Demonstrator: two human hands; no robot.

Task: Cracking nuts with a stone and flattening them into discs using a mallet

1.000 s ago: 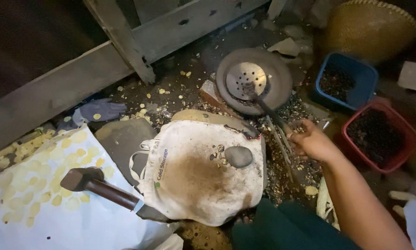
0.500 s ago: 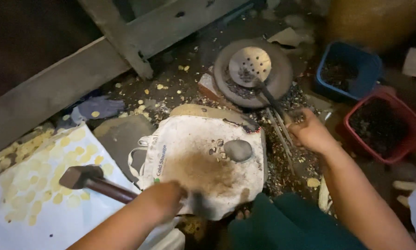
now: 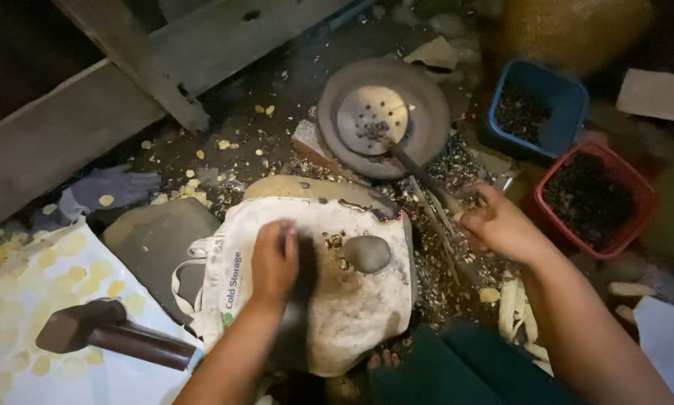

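Note:
My left hand (image 3: pixel 273 259) lies palm down on a stained white cloth bag (image 3: pixel 352 315) spread over a flat stone; motion blur hides its fingertips. A smooth grey pebble (image 3: pixel 365 253) sits on the bag just to the right of that hand, with a few seed bits beside it. My right hand (image 3: pixel 502 225) is closed at the end of the dark handle of a perforated metal skimmer (image 3: pixel 372 118). The skimmer's head rests in a round dark pan (image 3: pixel 427 105). Thin sticks (image 3: pixel 434 225) lie on the ground under the handle.
A hammer (image 3: pixel 104 334) lies on a white sheet (image 3: pixel 22 375) dotted with yellow slices at the lower left. A blue tub (image 3: pixel 532 109) and a red tub (image 3: pixel 592 199) of dark bits stand at the right. A wooden beam (image 3: pixel 89 127) crosses the back left. Husks litter the ground.
My left arm came into view from below and moved up the cloth bag to beside the pebble. The view shifted slightly. My right hand stayed at the skimmer handle.

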